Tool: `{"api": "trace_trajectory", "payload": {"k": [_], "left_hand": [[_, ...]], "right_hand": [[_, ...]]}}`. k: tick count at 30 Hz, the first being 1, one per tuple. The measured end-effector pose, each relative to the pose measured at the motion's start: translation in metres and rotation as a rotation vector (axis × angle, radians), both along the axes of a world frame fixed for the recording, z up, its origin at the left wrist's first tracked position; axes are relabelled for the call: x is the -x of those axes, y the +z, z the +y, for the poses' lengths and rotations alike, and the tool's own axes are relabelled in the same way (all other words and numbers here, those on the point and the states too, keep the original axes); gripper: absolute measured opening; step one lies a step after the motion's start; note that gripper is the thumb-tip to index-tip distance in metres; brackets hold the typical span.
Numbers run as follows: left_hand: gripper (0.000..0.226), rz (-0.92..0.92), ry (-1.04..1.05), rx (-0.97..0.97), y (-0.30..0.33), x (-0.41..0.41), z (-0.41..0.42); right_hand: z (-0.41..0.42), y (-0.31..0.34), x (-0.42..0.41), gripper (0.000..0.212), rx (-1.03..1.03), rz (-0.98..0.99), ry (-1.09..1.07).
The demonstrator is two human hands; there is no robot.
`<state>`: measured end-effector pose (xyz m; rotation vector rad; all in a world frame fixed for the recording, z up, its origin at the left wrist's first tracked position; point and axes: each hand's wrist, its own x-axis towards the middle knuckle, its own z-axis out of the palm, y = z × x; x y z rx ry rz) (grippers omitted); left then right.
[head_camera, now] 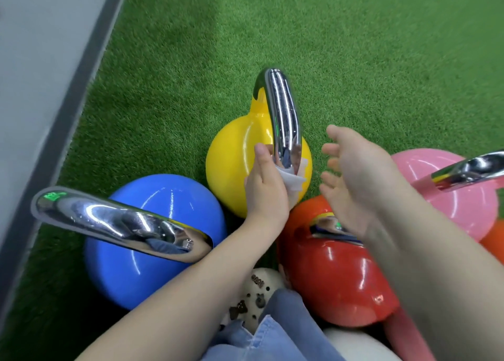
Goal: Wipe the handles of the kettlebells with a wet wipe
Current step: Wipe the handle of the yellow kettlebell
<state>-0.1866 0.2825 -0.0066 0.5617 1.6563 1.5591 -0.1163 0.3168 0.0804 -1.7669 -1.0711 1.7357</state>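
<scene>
While your left hand (266,186) grips wet wipe (293,182) round yellow kettlebell's handle (283,115), right hand (351,175) hovers beside it, fingers loosely spread, holding nothing.

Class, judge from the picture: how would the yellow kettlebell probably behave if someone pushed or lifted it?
The yellow kettlebell looks solid and bulky, so probably heavy and slow to slide on the green turf. Its rounded body might rock. The polished chrome handle, being wiped with a wet wipe, is likely slippery.

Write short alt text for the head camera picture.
The left hand holds a white wet wipe around the yellow kettlebell's chrome handle; the right hand hovers open beside it. Blue, red and pink kettlebells stand nearby on green turf.
</scene>
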Motion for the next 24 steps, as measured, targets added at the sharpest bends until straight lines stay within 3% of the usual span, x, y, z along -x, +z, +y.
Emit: {"api": "trace_trajectory", "payload": {"k": [2, 6, 9, 12, 15, 18, 24], "left_hand": [[0.072, 0.016, 0.016, -0.001, -0.002, 0.001, 0.001], [0.058, -0.031, 0.023, -0.083, -0.005, -0.002, -0.006], [0.057, -0.002, 0.061, -0.149, -0.011, -0.005, -0.014], [0.072, 0.07, 0.141, -0.172, -0.019, -0.002, -0.02], [0.066, 0.092, 0.1, -0.219, -0.025, -0.002, -0.033], [0.058, 0.087, 0.005, -0.235, -0.03, -0.005, -0.044], [0.066, 0.123, -0.003, -0.223, -0.026, -0.009, -0.046]], "right_hand": [[0.009, 0.001, 0.002, 0.035, -0.025, -0.13, 0.09], [0.011, -0.01, 0.017, 0.055, 0.086, -0.138, 0.257], [0.011, -0.019, 0.022, 0.056, 0.056, -0.179, 0.243], [0.009, -0.02, 0.022, 0.062, 0.097, -0.168, 0.228], [0.006, -0.02, 0.02, 0.064, 0.191, -0.062, 0.144], [0.004, -0.021, 0.016, 0.078, 0.201, -0.027, 0.084], [-0.018, -0.028, 0.025, 0.064, 0.349, 0.313, -0.194]]}}
